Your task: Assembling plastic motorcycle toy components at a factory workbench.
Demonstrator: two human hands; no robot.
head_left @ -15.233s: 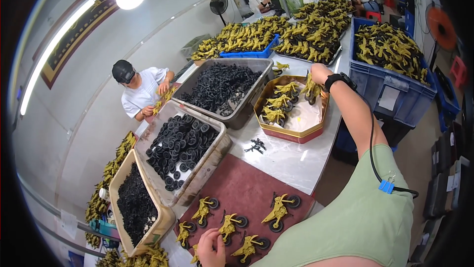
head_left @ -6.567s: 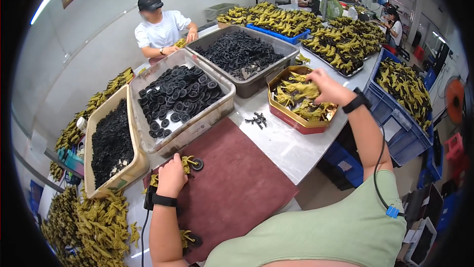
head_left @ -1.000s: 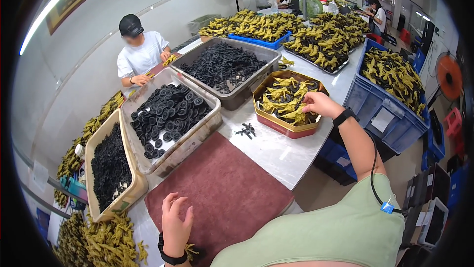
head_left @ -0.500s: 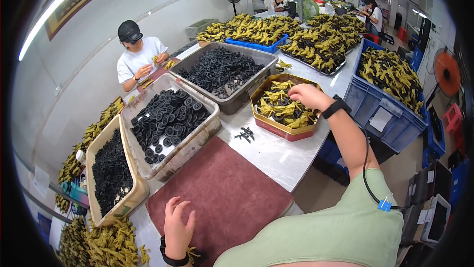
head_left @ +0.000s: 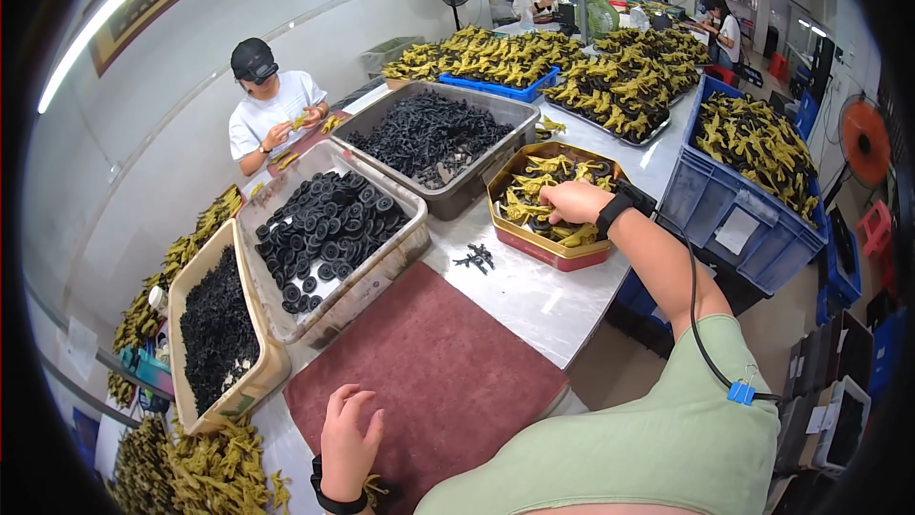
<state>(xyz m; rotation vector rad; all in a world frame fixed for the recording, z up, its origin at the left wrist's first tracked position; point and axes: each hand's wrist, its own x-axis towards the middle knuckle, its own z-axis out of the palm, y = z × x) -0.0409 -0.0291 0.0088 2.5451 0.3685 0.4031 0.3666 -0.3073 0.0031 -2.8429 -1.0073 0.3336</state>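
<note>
My right hand (head_left: 569,201) reaches into the round red and gold tin (head_left: 534,246), its fingers closed among the yellow toy parts (head_left: 537,183) there. Whether it grips one I cannot see. My left hand (head_left: 349,438) rests flat and empty, fingers spread, on the near edge of the dark red mat (head_left: 429,372). Beside that wrist lies a yellow toy piece (head_left: 376,490), mostly hidden. A few small black parts (head_left: 475,257) lie on the metal table between mat and tin.
Left of the mat stand a tray of black wheels (head_left: 324,229), a beige bin of black parts (head_left: 217,324) and a grey bin (head_left: 434,134). Yellow toys fill a blue crate (head_left: 753,148) at right and a heap (head_left: 205,467) at lower left. Another person (head_left: 267,105) works across the table.
My right hand has pushed deeper into the tin's yellow parts. My left hand stays on the mat's near edge. The assembled toys seen on the mat much earlier are gone.
</note>
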